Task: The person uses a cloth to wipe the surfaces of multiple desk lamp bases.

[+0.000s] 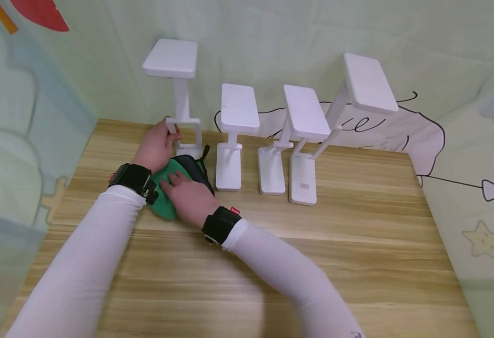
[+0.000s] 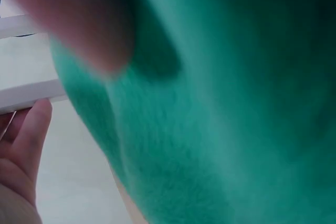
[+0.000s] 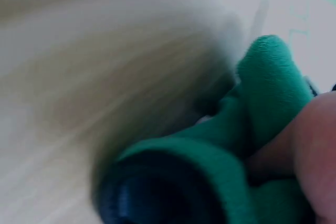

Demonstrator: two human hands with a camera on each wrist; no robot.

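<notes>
My left hand [image 1: 155,146] holds the lower frame of the leftmost white folding stand [image 1: 181,98], thumb and fingers about its left bar. In the left wrist view, fingers touch the underside of a white bar [image 2: 31,94]. My right hand [image 1: 193,197] holds a soft green cloth [image 1: 162,204], its fingers pressed into the folds. A dark piece with a black loop [image 1: 202,174] lies along the cloth's far right side, in front of the stand's base. Green fabric [image 3: 273,87] bunches around a finger in the right wrist view; the underside of the cloth is hidden.
Three more white folding stands stand in a row to the right: a low one [image 1: 229,166], another low one [image 1: 272,171] and a taller one [image 1: 302,180]. All are on the wooden table [image 1: 356,263]. A printed curtain [image 1: 272,37] hangs behind and at both sides.
</notes>
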